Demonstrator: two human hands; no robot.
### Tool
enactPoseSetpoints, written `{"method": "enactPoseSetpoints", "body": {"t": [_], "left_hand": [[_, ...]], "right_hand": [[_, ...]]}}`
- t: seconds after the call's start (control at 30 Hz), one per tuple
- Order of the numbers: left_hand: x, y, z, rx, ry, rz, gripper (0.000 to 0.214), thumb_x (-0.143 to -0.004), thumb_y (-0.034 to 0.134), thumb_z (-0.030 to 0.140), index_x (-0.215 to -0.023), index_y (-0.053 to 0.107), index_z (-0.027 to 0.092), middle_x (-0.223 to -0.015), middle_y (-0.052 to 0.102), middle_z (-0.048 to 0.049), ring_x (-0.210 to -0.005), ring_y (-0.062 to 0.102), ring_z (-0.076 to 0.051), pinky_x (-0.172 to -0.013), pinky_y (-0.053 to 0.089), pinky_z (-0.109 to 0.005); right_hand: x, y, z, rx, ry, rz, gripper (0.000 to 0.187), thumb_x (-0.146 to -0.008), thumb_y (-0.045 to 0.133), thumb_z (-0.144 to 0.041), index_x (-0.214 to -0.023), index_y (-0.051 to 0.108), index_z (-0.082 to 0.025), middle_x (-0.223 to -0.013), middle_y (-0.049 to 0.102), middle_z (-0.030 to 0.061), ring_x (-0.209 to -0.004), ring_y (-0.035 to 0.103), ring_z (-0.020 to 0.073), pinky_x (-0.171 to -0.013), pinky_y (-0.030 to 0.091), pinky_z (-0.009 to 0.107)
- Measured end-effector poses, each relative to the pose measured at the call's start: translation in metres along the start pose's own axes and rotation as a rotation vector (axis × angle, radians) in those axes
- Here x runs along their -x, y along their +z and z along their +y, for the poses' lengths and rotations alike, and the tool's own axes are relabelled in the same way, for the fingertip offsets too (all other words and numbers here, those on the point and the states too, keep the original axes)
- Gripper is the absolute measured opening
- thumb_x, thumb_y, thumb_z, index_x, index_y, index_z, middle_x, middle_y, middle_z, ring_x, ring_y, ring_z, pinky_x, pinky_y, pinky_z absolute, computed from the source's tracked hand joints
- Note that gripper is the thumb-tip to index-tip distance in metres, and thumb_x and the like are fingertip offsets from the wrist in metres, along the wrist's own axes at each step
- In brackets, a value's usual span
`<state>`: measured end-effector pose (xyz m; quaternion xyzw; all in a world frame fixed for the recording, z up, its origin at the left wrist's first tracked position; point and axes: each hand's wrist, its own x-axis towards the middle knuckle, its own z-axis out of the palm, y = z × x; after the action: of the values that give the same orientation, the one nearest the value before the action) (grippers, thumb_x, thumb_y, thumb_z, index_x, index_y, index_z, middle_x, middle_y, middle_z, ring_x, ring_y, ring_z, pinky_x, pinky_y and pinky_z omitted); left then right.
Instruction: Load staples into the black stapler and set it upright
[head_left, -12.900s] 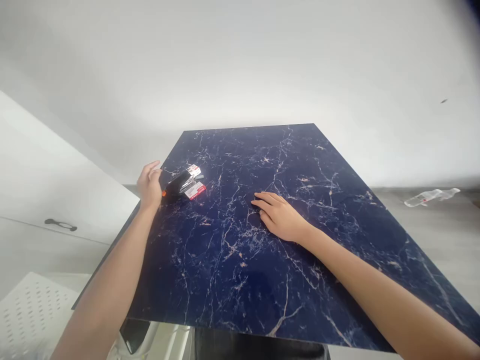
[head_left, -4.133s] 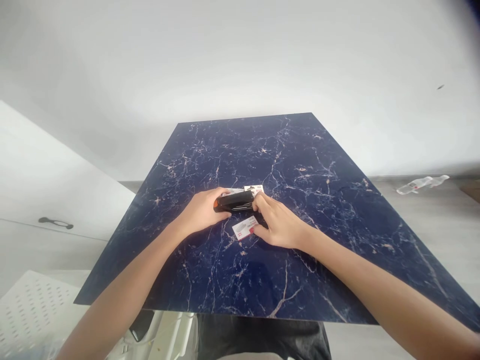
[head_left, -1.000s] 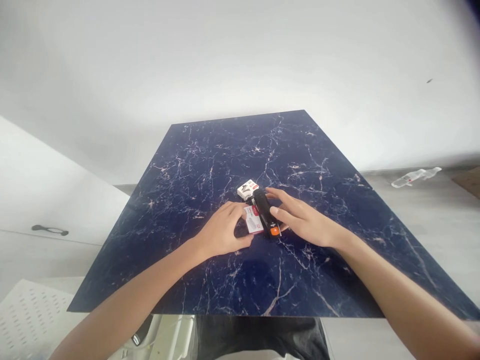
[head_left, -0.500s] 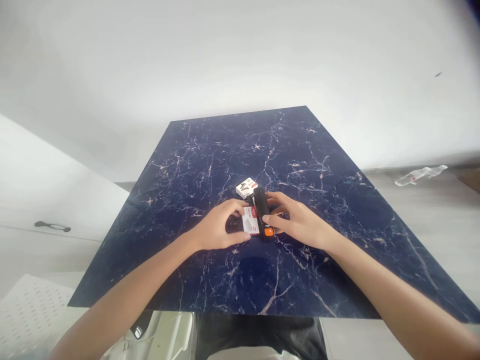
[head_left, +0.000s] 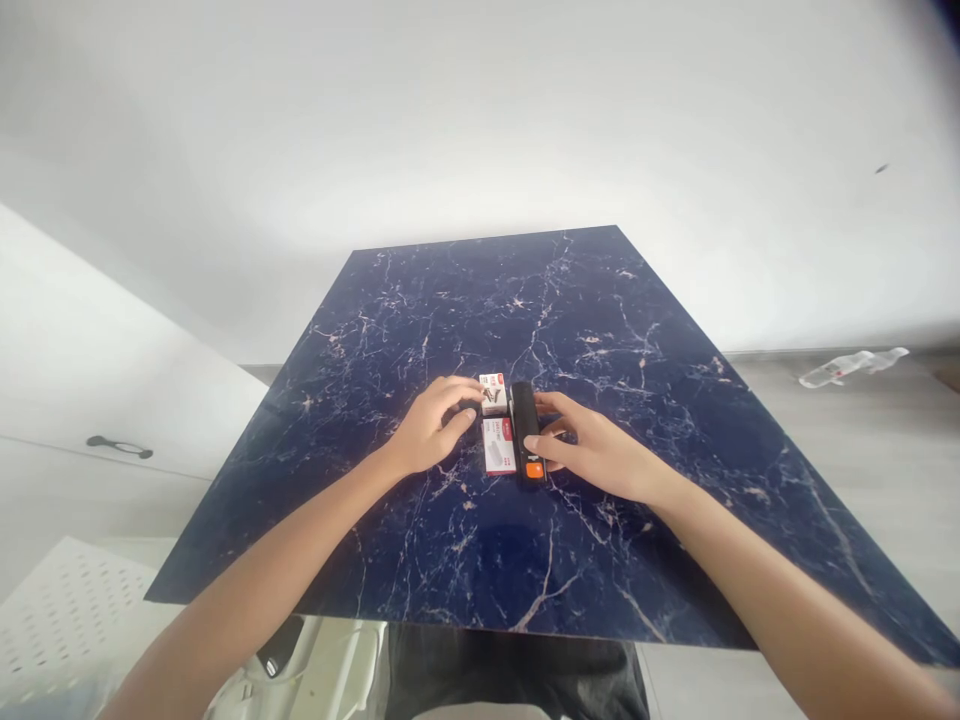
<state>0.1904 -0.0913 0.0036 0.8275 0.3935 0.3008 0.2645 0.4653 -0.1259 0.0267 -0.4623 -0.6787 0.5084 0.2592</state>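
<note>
A black stapler (head_left: 524,428) with an orange end lies lengthwise on the dark blue marble table (head_left: 570,330). Its orange end points toward me. My right hand (head_left: 604,458) rests against the stapler's right side, thumb on top and fingers along it. Two small white-and-red staple boxes lie just left of the stapler. On the far box (head_left: 493,393) my left hand (head_left: 429,436) has its curled fingertips, index at the far edge and thumb at the near corner. The near box (head_left: 499,446) lies flat between my hands, touching the stapler.
A white cabinet with a dark handle (head_left: 118,447) stands at the left. Below the table's left corner is a white perforated surface (head_left: 67,610). A crushed plastic bottle (head_left: 851,366) lies on the grey floor at the right. A white wall is behind the table.
The far box has been turned square and drawn in line with the near box beside the stapler. My left hand shifted from the near box to the far one.
</note>
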Motion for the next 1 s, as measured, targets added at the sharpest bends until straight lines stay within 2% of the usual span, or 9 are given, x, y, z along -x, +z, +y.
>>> {"method": "enactPoseSetpoints", "body": {"t": [0.07, 0.13, 0.23, 0.33, 0.43, 0.53, 0.7, 0.87, 1.0], "left_hand": [[-0.002, 0.001, -0.001, -0.107, 0.006, -0.03, 0.037, -0.105, 0.049, 0.04, -0.139, 0.058, 0.027, -0.158, 0.047, -0.0101, -0.146, 0.043, -0.03, -0.12, 0.035, -0.057], [-0.004, 0.002, -0.003, -0.151, 0.004, -0.126, 0.044, -0.107, 0.044, 0.044, -0.149, 0.05, 0.029, -0.166, 0.036, -0.0092, -0.153, 0.032, -0.03, -0.123, 0.027, -0.059], [-0.004, -0.004, -0.005, -0.143, 0.019, -0.232, 0.045, -0.108, 0.041, 0.045, -0.151, 0.049, 0.031, -0.165, 0.038, -0.0081, -0.153, 0.033, -0.03, -0.124, 0.028, -0.058], [0.0, -0.015, -0.007, -0.116, 0.035, -0.302, 0.054, -0.103, 0.054, 0.049, -0.153, 0.047, 0.033, -0.166, 0.036, -0.0095, -0.153, 0.034, -0.034, -0.121, 0.034, -0.059], [0.005, -0.019, -0.009, -0.109, 0.036, -0.363, 0.087, -0.086, 0.076, 0.057, -0.16, 0.036, 0.036, -0.17, 0.028, -0.0124, -0.154, 0.03, -0.04, -0.119, 0.037, -0.063], [0.009, -0.013, -0.007, -0.139, 0.014, -0.35, 0.115, -0.071, 0.087, 0.059, -0.164, 0.025, 0.037, -0.172, 0.02, -0.013, -0.155, 0.023, -0.044, -0.12, 0.033, -0.066], [0.012, -0.001, -0.001, -0.169, 0.021, -0.361, 0.117, -0.071, 0.088, 0.056, -0.165, 0.021, 0.037, -0.172, 0.018, -0.0125, -0.155, 0.021, -0.045, -0.121, 0.029, -0.068], [0.016, -0.002, 0.003, -0.184, -0.008, -0.393, 0.119, -0.074, 0.086, 0.055, -0.166, 0.012, 0.039, -0.174, 0.007, -0.0114, -0.157, 0.015, -0.046, -0.122, 0.027, -0.069], [0.017, -0.002, 0.004, -0.15, -0.014, -0.375, 0.118, -0.073, 0.086, 0.057, -0.166, 0.015, 0.039, -0.173, 0.012, -0.0114, -0.157, 0.016, -0.044, -0.122, 0.031, -0.066]], "right_hand": [[0.0, 0.0, 0.0, 0.027, -0.019, 0.013, 0.051, -0.094, 0.066, -0.043, -0.141, 0.056, -0.025, -0.14, 0.062, 0.0129, -0.103, 0.071, 0.0253, -0.087, 0.065, 0.049], [-0.001, 0.0, 0.0, 0.045, -0.024, 0.015, 0.051, -0.094, 0.065, -0.043, -0.141, 0.056, -0.025, -0.14, 0.063, 0.0122, -0.103, 0.071, 0.0249, -0.089, 0.064, 0.05], [-0.001, 0.0, 0.001, 0.07, -0.031, 0.021, 0.051, -0.094, 0.066, -0.043, -0.141, 0.056, -0.025, -0.14, 0.063, 0.0116, -0.102, 0.071, 0.0243, -0.091, 0.063, 0.049], [-0.001, -0.001, 0.0, 0.099, -0.04, 0.021, 0.051, -0.095, 0.065, -0.044, -0.141, 0.056, -0.025, -0.14, 0.063, 0.0119, -0.102, 0.072, 0.0246, -0.09, 0.062, 0.049], [-0.001, -0.001, 0.0, 0.115, -0.035, 0.033, 0.052, -0.095, 0.066, -0.043, -0.143, 0.055, -0.026, -0.142, 0.063, 0.0118, -0.101, 0.072, 0.0243, -0.089, 0.062, 0.048], [-0.001, -0.001, 0.0, 0.106, -0.026, 0.045, 0.053, -0.093, 0.068, -0.038, -0.143, 0.054, -0.026, -0.142, 0.063, 0.011, -0.102, 0.072, 0.0239, -0.093, 0.061, 0.049], [-0.002, 0.0, 0.001, 0.09, -0.038, 0.066, 0.051, -0.093, 0.068, -0.039, -0.141, 0.055, -0.026, -0.144, 0.062, 0.0109, -0.107, 0.072, 0.0261, -0.098, 0.059, 0.051], [-0.001, 0.001, 0.001, 0.097, -0.036, 0.064, 0.051, -0.094, 0.067, -0.038, -0.142, 0.054, -0.026, -0.144, 0.062, 0.0098, -0.11, 0.071, 0.0261, -0.1, 0.058, 0.051], [-0.001, 0.001, 0.002, 0.104, -0.039, 0.062, 0.052, -0.094, 0.066, -0.041, -0.143, 0.053, -0.026, -0.145, 0.062, 0.0102, -0.111, 0.071, 0.0265, -0.1, 0.058, 0.051]]}}
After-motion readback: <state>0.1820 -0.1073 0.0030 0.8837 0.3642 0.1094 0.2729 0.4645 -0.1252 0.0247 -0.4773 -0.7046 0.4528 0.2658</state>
